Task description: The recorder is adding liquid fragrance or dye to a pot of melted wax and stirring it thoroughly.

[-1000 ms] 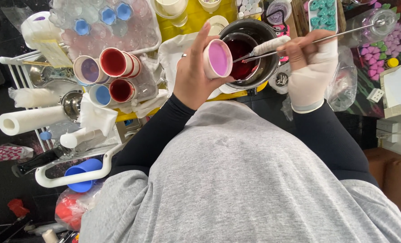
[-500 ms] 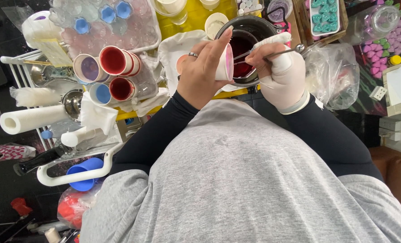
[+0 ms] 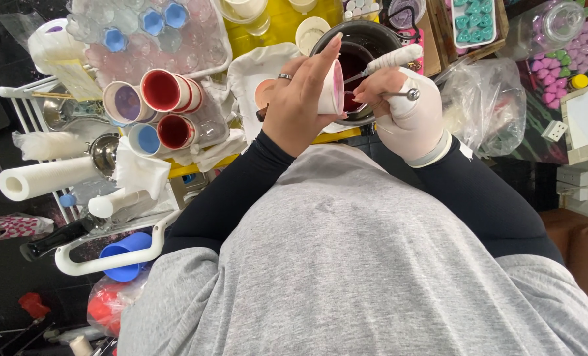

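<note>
Small white cup (image 3: 331, 87) with pink inside, top centre of frame, tipped sideways over dark pot (image 3: 366, 39); left hand (image 3: 300, 105) grips it; gloved right hand (image 3: 409, 112) pinches metal spoon (image 3: 399, 94); stained cups (image 3: 155, 109) upper left.

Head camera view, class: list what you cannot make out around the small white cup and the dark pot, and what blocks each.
- Small white cup with pink inside: contents hidden; tilted sideways, bare left hand covers it.
- Thin metal tool: tip hidden behind cup; white-gloved right hand covers the handle.
- Round dark pot of red liquid: near side hidden by both hands.
- Teal mould tray: cut off by top edge.
</note>
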